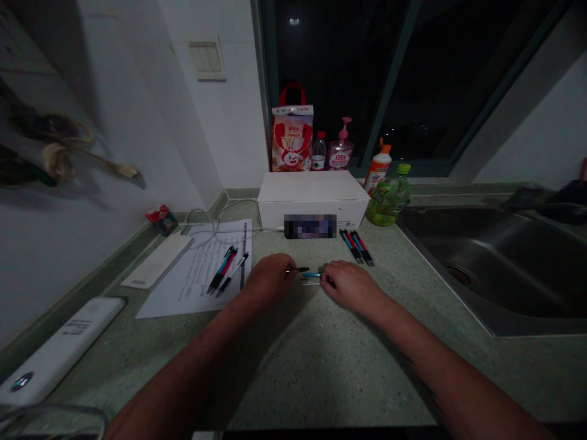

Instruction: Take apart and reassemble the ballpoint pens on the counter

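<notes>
My left hand (269, 278) is closed in a pinch around a thin dark pen part (300, 269), its end pointing right. Facing it, my right hand (351, 286) has its fingers closed at the end of a blue pen barrel (312, 275). Just below lies a thin pale stick-like piece (310, 283) on the counter, close to the right fingertips. Several pens (356, 247) in blue, red and black lie in a row beyond my right hand. More pens (224, 269) rest on a printed paper sheet (183, 299) to the left of my left hand.
A white box (312, 186) stands at the back with a blurred-out phone-like object (310, 227) against it. Bottles (389, 195) stand beside the box, and a metal sink (513, 269) is at the right. A white power bank-like slab (158, 261) and a long white case (68, 342) lie left.
</notes>
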Demonstrator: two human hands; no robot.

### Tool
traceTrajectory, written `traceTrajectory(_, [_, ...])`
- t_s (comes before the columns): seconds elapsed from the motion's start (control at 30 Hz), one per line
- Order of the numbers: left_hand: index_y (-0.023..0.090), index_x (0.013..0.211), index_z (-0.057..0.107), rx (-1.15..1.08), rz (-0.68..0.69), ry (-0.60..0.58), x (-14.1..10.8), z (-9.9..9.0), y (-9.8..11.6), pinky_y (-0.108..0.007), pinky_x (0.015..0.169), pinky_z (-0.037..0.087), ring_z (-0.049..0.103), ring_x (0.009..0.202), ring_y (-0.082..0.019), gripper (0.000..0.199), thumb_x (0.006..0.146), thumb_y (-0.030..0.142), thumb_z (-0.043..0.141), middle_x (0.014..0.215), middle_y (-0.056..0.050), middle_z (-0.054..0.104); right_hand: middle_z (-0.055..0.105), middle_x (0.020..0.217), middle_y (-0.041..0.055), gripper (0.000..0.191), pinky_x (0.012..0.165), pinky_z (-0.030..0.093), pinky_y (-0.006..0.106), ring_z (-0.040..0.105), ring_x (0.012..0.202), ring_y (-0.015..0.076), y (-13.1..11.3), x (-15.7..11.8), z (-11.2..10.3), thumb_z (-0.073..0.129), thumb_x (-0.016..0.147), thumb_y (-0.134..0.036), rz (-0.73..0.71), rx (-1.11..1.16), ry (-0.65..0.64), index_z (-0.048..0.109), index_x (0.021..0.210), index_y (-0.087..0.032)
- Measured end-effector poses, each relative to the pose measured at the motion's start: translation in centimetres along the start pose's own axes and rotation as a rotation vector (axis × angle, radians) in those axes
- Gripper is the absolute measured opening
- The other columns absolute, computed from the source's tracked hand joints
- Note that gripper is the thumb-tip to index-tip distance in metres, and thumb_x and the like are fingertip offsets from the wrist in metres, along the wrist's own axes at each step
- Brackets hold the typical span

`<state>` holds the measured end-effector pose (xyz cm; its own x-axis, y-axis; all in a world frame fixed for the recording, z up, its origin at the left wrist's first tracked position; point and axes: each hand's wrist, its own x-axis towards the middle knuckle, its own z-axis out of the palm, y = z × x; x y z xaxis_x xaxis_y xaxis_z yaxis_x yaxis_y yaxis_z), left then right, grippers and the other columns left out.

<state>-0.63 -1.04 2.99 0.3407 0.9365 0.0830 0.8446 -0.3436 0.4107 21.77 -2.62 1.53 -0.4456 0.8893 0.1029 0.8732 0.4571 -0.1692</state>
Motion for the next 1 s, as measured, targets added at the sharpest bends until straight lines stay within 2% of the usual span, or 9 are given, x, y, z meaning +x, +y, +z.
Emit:
traceTrajectory(0.2, [0.021,0.101,0.076,-0.093,0.043,0.054,0.1,0.3,-0.3,-0.033,0.088,0.05,0.067,0.094,-0.021,0.012,0.095,0.021,0.065,0.099,-0.004,0.075,0.073,0.085,0.0078,0.013,0.077,0.049,0.036,0.067,0.084,0.025,0.1,-0.1,0.0,0.061,0.093,-0.016,0.0,0.001,0.025,0.069,0.084,-0.02])
traceTrajectory(0.27, [0.022,0.102,0.077,-0.127,0.041,0.065,0.1,0.4,-0.3,-0.032,0.09,0.051,0.068,0.096,-0.021,0.014,0.094,0.019,0.066,0.1,-0.004,0.076,0.073,0.09,0.008,0.005,0.079,0.049,0.036,0.068,0.088,0.0254,0.0,-0.2,-0.1,0.066,0.093,-0.02,0.0,0.049,0.051,0.071,0.092,-0.02])
traceTrajectory(0.4, [0.022,0.103,0.079,-0.245,0.067,0.08,0.3,1.0,-0.4,-0.033,0.09,0.053,0.069,0.093,-0.02,0.019,0.092,0.015,0.065,0.1,-0.004,0.077,0.073,0.108,0.0085,0.029,0.085,0.049,0.034,0.068,0.097,0.024,-0.4,-0.1,0.1,0.073,0.092,-0.033,-0.048,0.298,0.091,0.07,0.118,-0.021])
traceTrajectory(0.5, [0.022,0.102,0.08,-0.36,0.126,0.111,0.2,1.5,-0.4,-0.036,0.087,0.055,0.07,0.087,-0.021,0.02,0.09,0.016,0.065,0.096,-0.004,0.079,0.075,0.095,0.0061,0.019,0.08,0.048,0.032,0.069,0.088,0.0206,-0.6,0.2,0.5,0.058,0.102,-0.031,-0.05,0.515,0.036,0.073,0.104,-0.02])
traceTrajectory(0.6, [0.023,0.096,0.081,-0.429,0.15,0.141,0.1,1.7,-0.4,-0.038,0.088,0.056,0.071,0.086,-0.023,0.017,0.088,0.017,0.067,0.094,-0.006,0.08,0.071,0.078,0.0026,0.028,0.074,0.047,0.029,0.066,0.076,0.018,-0.6,0.4,1.0,0.05,0.104,-0.028,-0.015,0.675,0.025,0.071,0.087,-0.02])
traceTrajectory(0.7, [0.023,0.09,0.082,-0.486,0.115,0.147,0.1,1.6,-0.2,-0.039,0.088,0.056,0.072,0.088,-0.024,0.014,0.087,0.02,0.068,0.092,-0.006,0.081,0.072,0.079,0.0026,0.023,0.074,0.047,0.03,0.066,0.076,0.0184,-0.4,0.5,1.2,0.054,0.101,-0.027,0.018,0.75,0.086,0.073,0.09,-0.02])
traceTrajectory(0.8, [0.023,0.087,0.082,-0.558,0.003,0.135,0.1,1.5,0.2,-0.038,0.087,0.056,0.073,0.088,-0.024,0.013,0.085,0.023,0.069,0.092,-0.005,0.081,0.075,0.089,0.0051,0.014,0.076,0.049,0.032,0.068,0.081,0.0202,-0.4,0.5,1.4,0.064,0.096,-0.03,0.049,0.804,0.18,0.074,0.096,-0.021])
traceTrajectory(0.9, [0.021,0.086,0.081,-0.624,-0.083,0.119,0.1,1.5,0.6,-0.037,0.084,0.056,0.073,0.086,-0.024,0.013,0.084,0.025,0.069,0.09,-0.005,0.082,0.075,0.092,0.0059,0.016,0.077,0.051,0.033,0.067,0.083,0.0202,-0.4,0.5,1.6,0.074,0.089,-0.035,0.085,0.845,0.256,0.073,0.096,-0.021])
traceTrajectory(1.0, [0.02,0.086,0.081,-0.644,-0.085,0.152,0.1,1.6,0.7,-0.038,0.086,0.056,0.074,0.088,-0.024,0.012,0.082,0.025,0.07,0.092,-0.006,0.081,0.071,0.079,0.0035,0.026,0.064,0.049,0.03,0.062,0.065,0.0158,-0.6,0.6,1.7,0.063,0.098,-0.044,0.168,0.986,0.138,0.07,0.093,-0.02])
